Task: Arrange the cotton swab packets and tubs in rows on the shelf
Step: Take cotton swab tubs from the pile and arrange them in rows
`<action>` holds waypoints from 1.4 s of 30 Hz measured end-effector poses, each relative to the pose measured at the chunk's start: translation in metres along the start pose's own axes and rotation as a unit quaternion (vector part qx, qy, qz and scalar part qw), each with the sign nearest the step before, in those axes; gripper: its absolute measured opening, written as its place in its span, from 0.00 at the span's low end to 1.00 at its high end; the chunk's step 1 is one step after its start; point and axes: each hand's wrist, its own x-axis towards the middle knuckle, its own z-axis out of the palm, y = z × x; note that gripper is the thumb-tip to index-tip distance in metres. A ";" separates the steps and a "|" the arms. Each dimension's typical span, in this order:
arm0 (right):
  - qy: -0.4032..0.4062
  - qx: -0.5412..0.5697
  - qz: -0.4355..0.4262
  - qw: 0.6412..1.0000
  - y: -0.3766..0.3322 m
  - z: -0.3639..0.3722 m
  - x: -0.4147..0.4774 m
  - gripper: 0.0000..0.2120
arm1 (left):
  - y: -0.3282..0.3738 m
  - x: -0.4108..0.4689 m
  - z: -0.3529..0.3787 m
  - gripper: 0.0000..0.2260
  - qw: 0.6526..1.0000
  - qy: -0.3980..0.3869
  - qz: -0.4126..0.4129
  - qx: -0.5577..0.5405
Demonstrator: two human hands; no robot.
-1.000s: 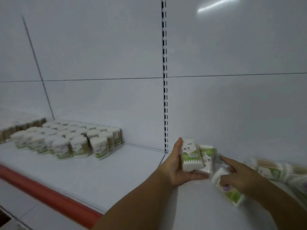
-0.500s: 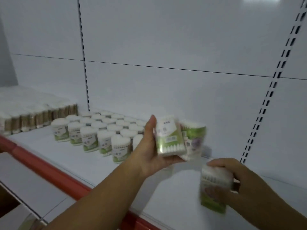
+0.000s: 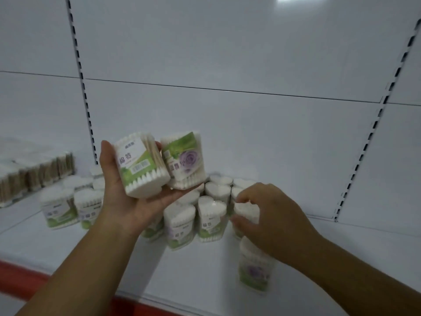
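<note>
My left hand (image 3: 127, 201) is raised palm up and holds two heart-shaped cotton swab tubs: one with a green label (image 3: 139, 169) and one with a purple rose label (image 3: 184, 163). My right hand (image 3: 273, 220) reaches down to the right end of the rows of tubs (image 3: 209, 222) on the white shelf (image 3: 205, 270). Its thumb and fingers curl round a tub (image 3: 245, 209) standing there. Another rose-label tub (image 3: 254, 274) stands alone nearer the front, under my right wrist.
More tubs (image 3: 59, 210) stand at the left, partly hidden by my left arm. Flat swab packets (image 3: 34, 174) line the far left. The shelf has a red front edge (image 3: 22, 281), and slotted uprights (image 3: 373, 133) run up the back panel.
The view swung left to the rows of tubs. My left hand rose with its two tubs. My right hand carried tubs over; one stands alone at the front, another is held at the row's end.
</note>
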 end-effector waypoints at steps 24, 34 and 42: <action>-0.354 -0.054 -0.039 0.933 0.014 -0.042 -0.011 0.24 | 0.018 -0.012 -0.024 0.28 0.999 0.038 -0.024 -0.031; -0.103 -0.023 -0.058 0.993 -0.015 0.028 0.002 0.17 | 0.013 -0.023 -0.020 0.29 0.998 0.036 -0.030 -0.037; -0.065 -0.024 -0.086 0.994 -0.017 0.038 0.021 0.16 | 0.003 -0.028 -0.013 0.30 0.998 0.031 -0.047 -0.036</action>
